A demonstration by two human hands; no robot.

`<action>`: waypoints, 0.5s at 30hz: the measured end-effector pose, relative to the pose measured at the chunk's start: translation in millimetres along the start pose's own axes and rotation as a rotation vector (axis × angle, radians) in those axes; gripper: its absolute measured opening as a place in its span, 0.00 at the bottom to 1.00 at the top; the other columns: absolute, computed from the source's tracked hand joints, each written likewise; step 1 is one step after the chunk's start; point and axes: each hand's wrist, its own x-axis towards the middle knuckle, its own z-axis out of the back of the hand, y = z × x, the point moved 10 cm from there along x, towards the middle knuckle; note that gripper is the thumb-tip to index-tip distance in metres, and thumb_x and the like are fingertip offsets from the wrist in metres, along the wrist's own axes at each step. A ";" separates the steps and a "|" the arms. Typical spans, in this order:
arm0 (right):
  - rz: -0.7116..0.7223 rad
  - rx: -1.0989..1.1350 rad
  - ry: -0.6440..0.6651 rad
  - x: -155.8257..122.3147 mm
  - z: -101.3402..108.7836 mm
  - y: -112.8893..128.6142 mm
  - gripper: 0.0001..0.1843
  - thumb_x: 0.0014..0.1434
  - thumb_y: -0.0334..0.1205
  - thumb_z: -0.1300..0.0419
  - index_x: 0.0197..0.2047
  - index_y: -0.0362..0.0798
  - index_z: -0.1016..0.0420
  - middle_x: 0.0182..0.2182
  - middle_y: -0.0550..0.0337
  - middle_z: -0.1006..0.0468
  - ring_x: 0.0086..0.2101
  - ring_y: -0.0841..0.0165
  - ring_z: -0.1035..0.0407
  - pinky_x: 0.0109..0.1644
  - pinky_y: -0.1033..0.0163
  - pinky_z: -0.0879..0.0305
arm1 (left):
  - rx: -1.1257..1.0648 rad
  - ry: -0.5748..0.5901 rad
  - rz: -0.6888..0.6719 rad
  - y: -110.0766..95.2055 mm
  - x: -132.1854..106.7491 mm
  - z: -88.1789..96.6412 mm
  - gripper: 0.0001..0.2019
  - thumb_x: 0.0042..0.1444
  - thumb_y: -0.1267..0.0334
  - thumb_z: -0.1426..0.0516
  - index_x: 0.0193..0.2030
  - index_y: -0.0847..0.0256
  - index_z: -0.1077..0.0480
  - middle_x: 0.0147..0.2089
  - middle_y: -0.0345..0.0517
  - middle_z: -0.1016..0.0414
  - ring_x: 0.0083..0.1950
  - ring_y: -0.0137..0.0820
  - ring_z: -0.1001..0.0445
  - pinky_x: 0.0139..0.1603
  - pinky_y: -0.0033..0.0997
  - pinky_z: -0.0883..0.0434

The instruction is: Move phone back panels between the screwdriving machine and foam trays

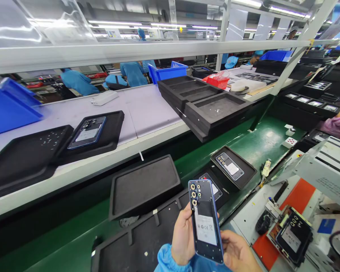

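Note:
An opened phone with a blue frame [206, 226] is held up in front of me, its back side showing a white battery label and gold-ringed camera openings. My left hand [183, 234] grips its left edge, with fingertips reaching behind it. At the lower right edge, my right hand [238, 251] pinches the frame between thumb and fingers. Behind the held phone, a second phone [215, 190], partly covered, lies on a black tray. Another similar phone [229, 165] rests in a tilted black tray [251, 175] farther back.
To the right, a machine fixture [290, 234] holds a phone part on a bench with an orange strip. Black foam trays [146, 185] stand on the green conveyor [268, 139]. A phone [87, 131] lies on the shelf beside a blue bin [13, 107]. Co-workers in blue sit beyond.

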 end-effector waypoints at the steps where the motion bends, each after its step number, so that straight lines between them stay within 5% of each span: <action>1: -0.007 0.011 -0.001 0.2 -2.2 -0.1 0.31 0.42 0.64 0.30 0.44 0.52 0.23 0.35 0.53 0.20 0.37 0.60 0.27 0.44 0.56 0.32 | -0.001 0.009 -0.003 -0.4 -0.2 -0.5 0.14 0.51 0.64 0.45 0.45 0.56 0.27 0.33 0.45 0.15 0.34 0.42 0.18 0.31 0.41 0.20; 12: 0.007 0.003 0.029 4.1 -18.5 5.5 0.31 0.40 0.64 0.29 0.39 0.50 0.26 0.30 0.56 0.22 0.34 0.63 0.28 0.41 0.59 0.34 | -0.105 0.084 0.016 2.7 1.0 -4.3 0.09 0.52 0.67 0.45 0.30 0.57 0.23 0.29 0.47 0.16 0.30 0.40 0.18 0.26 0.36 0.22; 15: 0.011 0.029 0.045 4.4 -20.8 3.9 0.31 0.40 0.64 0.29 0.40 0.50 0.26 0.32 0.56 0.22 0.35 0.63 0.28 0.41 0.60 0.35 | -0.117 0.085 0.073 9.0 1.8 -5.0 0.07 0.49 0.65 0.42 0.30 0.56 0.22 0.26 0.46 0.18 0.30 0.41 0.19 0.32 0.42 0.21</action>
